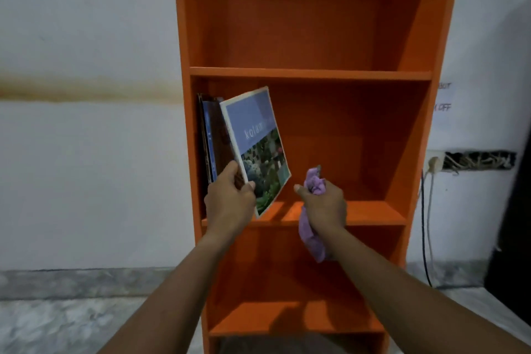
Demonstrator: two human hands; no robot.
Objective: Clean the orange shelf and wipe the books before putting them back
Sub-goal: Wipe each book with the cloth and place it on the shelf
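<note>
The orange bookshelf [310, 75] stood against a pale wall, and of its open compartments only the middle one held anything: a few thin books [211, 138] stood upright against its left wall, at 9 o'clock in that compartment. Just right of them was a paperback with "kolam" on its blue-grey cover [253, 138] (the lower half showed a garden photo). It was tilted, not upright, its long axis running from about 11 o'clock at the top to 5 o'clock at the bottom, front cover facing the camera and its lower corner at the front edge of the shelf board. The left hand [230, 201] sat at 7 o'clock from the cover's middle, grasping the lower spine edge with the thumb on the front and the fingers curled behind. At 4 o'clock from the paperback the right hand [324, 204] was clenched around a bunched purple cloth [311, 241], which stuck out above and below the fist. At 3 o'clock from the bookshelf a wall socket [434, 164] had cables hanging down.
</note>
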